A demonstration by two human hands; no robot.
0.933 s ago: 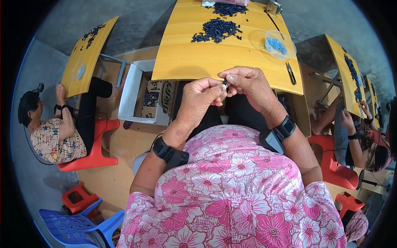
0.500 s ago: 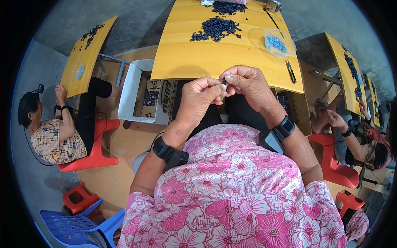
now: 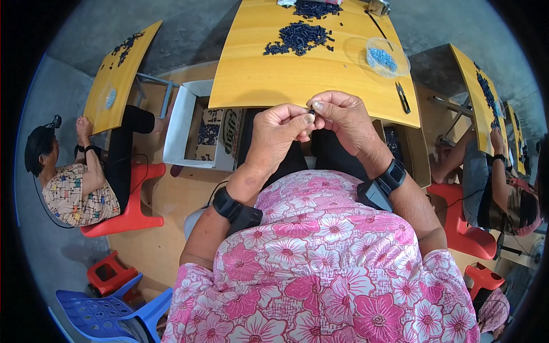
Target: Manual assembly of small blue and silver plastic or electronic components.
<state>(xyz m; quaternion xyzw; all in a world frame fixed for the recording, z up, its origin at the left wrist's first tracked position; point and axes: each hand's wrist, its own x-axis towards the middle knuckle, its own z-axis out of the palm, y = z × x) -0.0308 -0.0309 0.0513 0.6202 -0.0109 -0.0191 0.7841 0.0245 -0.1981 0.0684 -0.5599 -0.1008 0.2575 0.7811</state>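
Note:
My left hand (image 3: 280, 132) and my right hand (image 3: 343, 120) meet just off the near edge of the yellow table, above my lap. Between their pinched fingertips is a small black cylindrical piece (image 3: 311, 112), mostly covered by thumbs and fingers. Both hands are closed on it. Farther up the table lies a heap of similar small black pieces (image 3: 300, 38). To its right stands a clear round tub (image 3: 404, 66) holding tiny light-blue bits (image 3: 382, 59). Black thread snips (image 3: 402, 98) lie near the table's right edge.
A white carton (image 3: 182, 128) with black pieces stands below the table at left; a brown box (image 3: 417, 151) is at right. Co-workers sit at side tables on red stools (image 3: 132, 197). A blue plastic chair (image 3: 103, 311) stands behind left. A metal cup (image 3: 379, 7) is far right.
My hands stay almost in place, with only slight finger movement around the small black piece. At right, a co-worker's raised hand has moved up to that table's edge.

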